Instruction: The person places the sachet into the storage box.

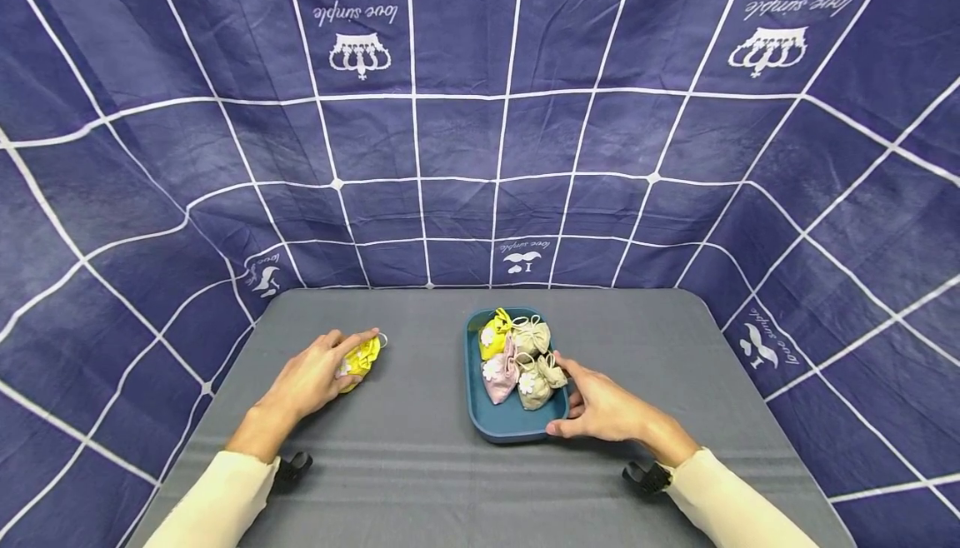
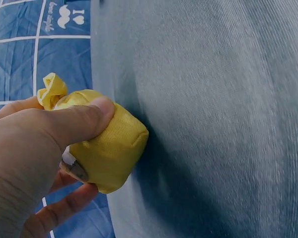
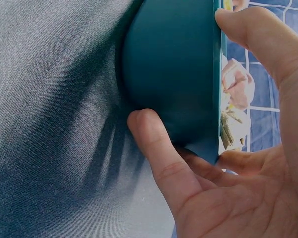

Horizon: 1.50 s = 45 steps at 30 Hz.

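Note:
My left hand pinches a small yellow drawstring pouch at the left of the table. In the left wrist view the thumb presses on the pouch's yellow cloth, and its gathered neck sticks out beyond the hand. A blue-green tray stands near the table's middle. It holds a yellow pouch, a pink pouch with a white flower, and beige pouches with cord ties. My right hand grips the tray's right side, thumb at the rim and fingers along the outer wall.
A grey cloth covers the table. Dark blue curtain fabric with white grid lines surrounds it at the back and sides. Black straps sit at both wrists, below cream sleeves.

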Each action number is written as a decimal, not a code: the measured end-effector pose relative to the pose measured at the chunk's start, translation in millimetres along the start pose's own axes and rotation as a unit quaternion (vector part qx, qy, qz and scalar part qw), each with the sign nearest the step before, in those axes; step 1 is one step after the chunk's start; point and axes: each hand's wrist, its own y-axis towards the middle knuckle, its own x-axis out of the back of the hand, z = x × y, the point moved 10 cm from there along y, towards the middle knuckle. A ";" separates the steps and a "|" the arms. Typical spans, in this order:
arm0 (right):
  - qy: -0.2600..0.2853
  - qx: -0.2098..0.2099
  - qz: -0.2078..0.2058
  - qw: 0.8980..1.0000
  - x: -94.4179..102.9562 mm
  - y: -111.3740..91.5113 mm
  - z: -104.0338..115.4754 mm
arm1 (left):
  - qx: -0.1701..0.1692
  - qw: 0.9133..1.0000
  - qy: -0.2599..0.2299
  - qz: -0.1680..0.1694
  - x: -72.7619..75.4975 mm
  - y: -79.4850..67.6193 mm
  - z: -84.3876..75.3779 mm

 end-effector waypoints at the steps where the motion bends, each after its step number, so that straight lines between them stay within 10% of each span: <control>1: 0.000 0.000 0.000 1.000 0.0 -0.2 0.8 | 0.000 1.000 -0.002 -0.002 0.1 0.5 -1.1; 45: 0.003 0.006 0.005 1.000 -1.1 0.3 0.2 | -0.009 0.996 -0.072 -0.054 17.0 24.6 -70.0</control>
